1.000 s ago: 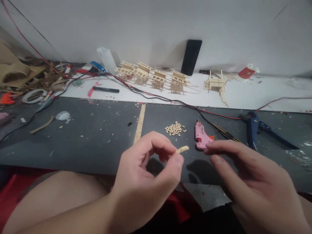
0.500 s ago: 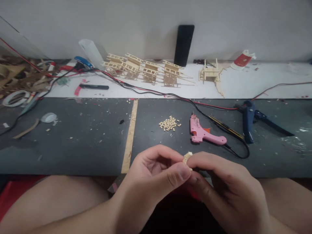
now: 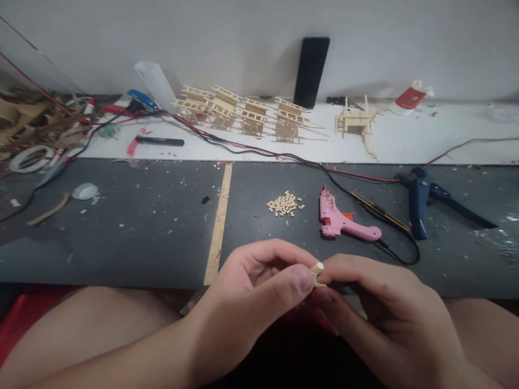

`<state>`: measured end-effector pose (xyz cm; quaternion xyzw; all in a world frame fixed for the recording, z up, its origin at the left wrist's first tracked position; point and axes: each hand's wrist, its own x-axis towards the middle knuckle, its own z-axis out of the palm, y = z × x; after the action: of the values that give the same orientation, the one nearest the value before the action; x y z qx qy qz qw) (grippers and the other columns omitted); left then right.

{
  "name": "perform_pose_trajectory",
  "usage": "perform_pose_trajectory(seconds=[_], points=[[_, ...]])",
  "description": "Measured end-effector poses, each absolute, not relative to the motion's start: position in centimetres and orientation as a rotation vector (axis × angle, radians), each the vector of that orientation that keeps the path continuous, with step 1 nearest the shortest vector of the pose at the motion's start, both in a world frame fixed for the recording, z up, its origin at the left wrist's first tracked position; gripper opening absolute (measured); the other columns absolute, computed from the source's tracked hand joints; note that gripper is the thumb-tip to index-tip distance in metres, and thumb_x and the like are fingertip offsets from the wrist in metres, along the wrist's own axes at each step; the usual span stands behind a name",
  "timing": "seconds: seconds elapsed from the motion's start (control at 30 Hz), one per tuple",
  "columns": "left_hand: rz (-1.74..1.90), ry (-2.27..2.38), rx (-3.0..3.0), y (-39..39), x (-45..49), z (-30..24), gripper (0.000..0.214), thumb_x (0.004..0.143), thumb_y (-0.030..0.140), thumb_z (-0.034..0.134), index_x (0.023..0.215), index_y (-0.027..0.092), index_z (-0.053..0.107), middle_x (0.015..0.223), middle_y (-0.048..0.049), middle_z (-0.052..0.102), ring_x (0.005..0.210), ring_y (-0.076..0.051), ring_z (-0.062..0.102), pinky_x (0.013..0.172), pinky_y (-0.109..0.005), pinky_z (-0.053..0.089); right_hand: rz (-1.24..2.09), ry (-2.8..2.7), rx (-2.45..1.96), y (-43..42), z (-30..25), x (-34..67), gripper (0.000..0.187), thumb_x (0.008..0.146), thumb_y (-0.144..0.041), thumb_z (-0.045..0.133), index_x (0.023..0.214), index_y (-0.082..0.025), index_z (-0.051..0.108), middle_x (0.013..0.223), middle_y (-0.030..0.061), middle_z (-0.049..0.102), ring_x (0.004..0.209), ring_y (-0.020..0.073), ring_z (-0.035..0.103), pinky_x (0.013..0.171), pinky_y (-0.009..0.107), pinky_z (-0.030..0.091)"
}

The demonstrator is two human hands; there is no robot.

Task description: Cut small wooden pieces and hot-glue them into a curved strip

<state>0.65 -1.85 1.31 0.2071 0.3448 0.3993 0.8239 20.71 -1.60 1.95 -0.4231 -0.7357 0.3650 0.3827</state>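
Note:
Between the fingertips of my two hands is a small pale wooden piece, with a round end showing and a thin part below it. My left hand pinches it from the left between thumb and forefinger. From the right, my right hand is closed on its lower part with thumb and forefinger. Most of the piece is hidden by the fingers. Beyond my hands lies a pile of tiny wooden bits. A pink glue gun rests on its side to the right of that pile.
Several small wooden carts and another wooden model stand on the white strip by the wall. A black phone leans there. Cords cross the bench. Blue cutters lie right; a wooden strip lies left of centre.
The small wooden piece has turned in my fingers, so its round end now faces me. Both hands stay pinched together. The view has shifted slightly.

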Motion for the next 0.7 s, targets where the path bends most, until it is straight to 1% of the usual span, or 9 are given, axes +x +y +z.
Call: perform_pose_trajectory(seconds=[0.13, 0.23, 0.37, 0.47, 0.57, 0.63, 0.7], points=[[0.84, 0.747, 0.466, -1.94, 0.64, 1.44, 0.021, 0.094, 0.039, 0.094, 0.091, 0.019, 0.088, 0.088, -0.0023, 0.074, 0.074, -0.009, 0.062, 0.072, -0.015, 0.052, 0.933, -1.886, -1.073, -1.61, 1.96, 20.57, 0.017, 0.096, -0.01, 0.075, 0.102, -0.026, 0.076, 0.08, -0.0093, 0.082, 0.061, 0.0057, 0.074, 0.059, 0.01, 0.059], [0.827, 0.77, 0.476, -2.02, 0.45, 1.44, 0.023, 0.092, 0.041, 0.094, 0.09, 0.019, 0.088, 0.087, -0.0029, 0.072, 0.076, -0.011, 0.059, 0.073, -0.018, 0.05, 0.949, -1.862, -1.049, -1.47, 2.06, 20.44, 0.02, 0.094, -0.007, 0.075, 0.101, -0.025, 0.075, 0.08, -0.0088, 0.082, 0.06, 0.0059, 0.075, 0.059, 0.009, 0.06], [0.82, 0.738, 0.451, -2.14, 0.27, 1.36, 0.026, 0.089, 0.045, 0.092, 0.091, 0.018, 0.089, 0.086, -0.0044, 0.069, 0.079, -0.015, 0.06, 0.075, -0.023, 0.049, 0.99, -1.829, -1.042, -1.39, 2.1, 20.33, 0.02, 0.094, -0.005, 0.075, 0.098, -0.025, 0.075, 0.081, -0.0095, 0.084, 0.061, 0.0053, 0.076, 0.06, 0.008, 0.06], [0.82, 0.725, 0.421, -2.1, 0.18, 1.41, 0.028, 0.086, 0.045, 0.091, 0.094, 0.018, 0.09, 0.089, -0.0054, 0.068, 0.081, -0.017, 0.061, 0.079, -0.026, 0.051, 1.008, -1.822, -1.052, -1.42, 2.02, 20.31, 0.018, 0.095, -0.008, 0.075, 0.097, -0.026, 0.076, 0.083, -0.0092, 0.084, 0.066, 0.0051, 0.078, 0.066, 0.007, 0.061], [0.833, 0.699, 0.427, -1.84, 0.08, 1.66, 0.034, 0.083, 0.047, 0.091, 0.099, 0.017, 0.091, 0.091, -0.0072, 0.069, 0.083, -0.019, 0.062, 0.082, -0.029, 0.052, 1.008, -1.821, -1.046, -1.36, 2.14, 20.31, 0.018, 0.096, -0.009, 0.074, 0.093, -0.026, 0.076, 0.08, -0.009, 0.083, 0.065, 0.0049, 0.078, 0.067, 0.007, 0.061], [0.84, 0.669, 0.397, -1.58, 0.05, 1.91, 0.043, 0.083, 0.055, 0.089, 0.102, 0.016, 0.092, 0.092, -0.0096, 0.071, 0.084, -0.021, 0.064, 0.083, -0.031, 0.054, 0.996, -1.803, -1.058, -1.31, 2.31, 20.34, 0.019, 0.097, -0.009, 0.073, 0.09, -0.027, 0.075, 0.078, -0.0091, 0.083, 0.062, 0.0055, 0.076, 0.065, 0.008, 0.061], [0.834, 0.65, 0.317, -1.38, 0.14, 2.12, 0.06, 0.085, 0.069, 0.081, 0.102, 0.013, 0.092, 0.091, -0.0125, 0.074, 0.083, -0.023, 0.067, 0.085, -0.034, 0.056, 0.975, -1.785, -1.088, -1.32, 2.44, 20.44, 0.021, 0.099, -0.011, 0.071, 0.087, -0.028, 0.073, 0.075, -0.0099, 0.082, 0.058, 0.0056, 0.074, 0.059, 0.008, 0.06]])
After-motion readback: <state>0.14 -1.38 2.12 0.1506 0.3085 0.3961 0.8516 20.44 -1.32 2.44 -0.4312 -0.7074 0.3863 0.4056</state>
